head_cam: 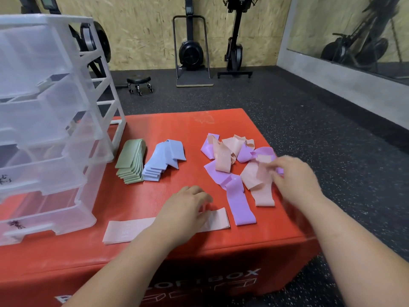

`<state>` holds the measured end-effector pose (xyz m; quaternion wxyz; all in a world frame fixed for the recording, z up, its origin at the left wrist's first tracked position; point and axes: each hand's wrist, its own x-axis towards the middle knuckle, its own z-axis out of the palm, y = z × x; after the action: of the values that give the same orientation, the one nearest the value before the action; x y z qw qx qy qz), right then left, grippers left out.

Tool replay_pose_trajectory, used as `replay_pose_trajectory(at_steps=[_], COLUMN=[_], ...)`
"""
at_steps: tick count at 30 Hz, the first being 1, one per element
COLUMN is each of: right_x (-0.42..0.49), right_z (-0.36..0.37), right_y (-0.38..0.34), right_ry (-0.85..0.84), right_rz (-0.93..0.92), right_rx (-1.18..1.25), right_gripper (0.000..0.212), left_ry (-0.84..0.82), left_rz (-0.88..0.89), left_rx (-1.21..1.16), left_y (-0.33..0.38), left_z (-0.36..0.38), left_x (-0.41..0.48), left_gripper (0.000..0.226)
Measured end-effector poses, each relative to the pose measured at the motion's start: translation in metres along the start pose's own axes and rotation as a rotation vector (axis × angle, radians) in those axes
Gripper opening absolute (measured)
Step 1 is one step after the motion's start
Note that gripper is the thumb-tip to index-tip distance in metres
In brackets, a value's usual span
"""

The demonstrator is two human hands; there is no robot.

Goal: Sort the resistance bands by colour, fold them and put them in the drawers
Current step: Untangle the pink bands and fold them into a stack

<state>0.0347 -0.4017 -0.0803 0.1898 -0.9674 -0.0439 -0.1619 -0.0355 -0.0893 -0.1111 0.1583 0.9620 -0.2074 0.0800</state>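
On the red soft box [172,127] lie a stack of green bands [132,161], a stack of light blue bands [164,159] and a mixed heap of peach and purple bands [232,160]. One pink band [124,232] lies flat near the front edge. My left hand [183,213] rests palm down on that pink band, fingers spread. My right hand [294,176] is blurred at the heap's right side, its fingers pinching a peach band [259,173]. A long purple band [240,202] trails toward me from the heap.
A clear plastic drawer unit [44,129] stands on the box's left part, its drawers labelled in black marker. Behind the box is dark rubber gym flooring [287,111], with rowing machines [191,49] against the wooden wall and a mirror at the right.
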Motion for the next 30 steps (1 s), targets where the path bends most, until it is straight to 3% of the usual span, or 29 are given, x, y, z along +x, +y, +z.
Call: replay_pose_trajectory(at_steps=[3, 5, 7, 10, 13, 15, 20, 25, 30], right_x=[-0.005, -0.010, -0.019, -0.037, -0.055, -0.063, -0.064, -0.043, -0.039], right_z=[-0.034, -0.048, -0.050, -0.039, -0.024, -0.015, -0.010, -0.010, -0.010], right_y=[-0.024, -0.043, -0.060, -0.083, -0.106, -0.116, -0.117, -0.090, -0.084], right_ry=[0.216, 0.242, 0.181, 0.045, -0.108, -0.193, -0.303, -0.125, -0.311], right_rz=[0.032, 0.069, 0.088, 0.064, -0.015, -0.057, -0.096, -0.113, -0.258], right_rx=[0.378, 0.622, 0.807, 0.872, 0.893, 0.854, 0.848, 0.573, 0.417], right_gripper=[0.021, 0.024, 0.032, 0.035, 0.034, 0.035, 0.038, 0.036, 0.043], left_ry=[0.098, 0.164, 0.203, 0.143, 0.044, 0.069, 0.102, 0.093, 0.062], left_rz=[-0.050, -0.090, -0.173, -0.284, -0.412, -0.510, -0.604, -0.544, -0.401], left_rx=[-0.125, -0.280, -0.492, -0.849, -1.186, -1.312, -1.382, -1.226, -1.079], left_y=[0.003, 0.010, 0.023, 0.043, 0.058, 0.060, 0.048, 0.042, 0.035], left_z=[-0.003, -0.009, -0.019, -0.030, -0.032, -0.031, -0.031, -0.032, -0.034], left_x=[0.003, 0.004, 0.005, 0.004, 0.001, 0.000, -0.001, 0.002, 0.002], left_gripper=[0.026, 0.022, 0.017, 0.014, 0.031, 0.037, 0.019, 0.027, 0.030])
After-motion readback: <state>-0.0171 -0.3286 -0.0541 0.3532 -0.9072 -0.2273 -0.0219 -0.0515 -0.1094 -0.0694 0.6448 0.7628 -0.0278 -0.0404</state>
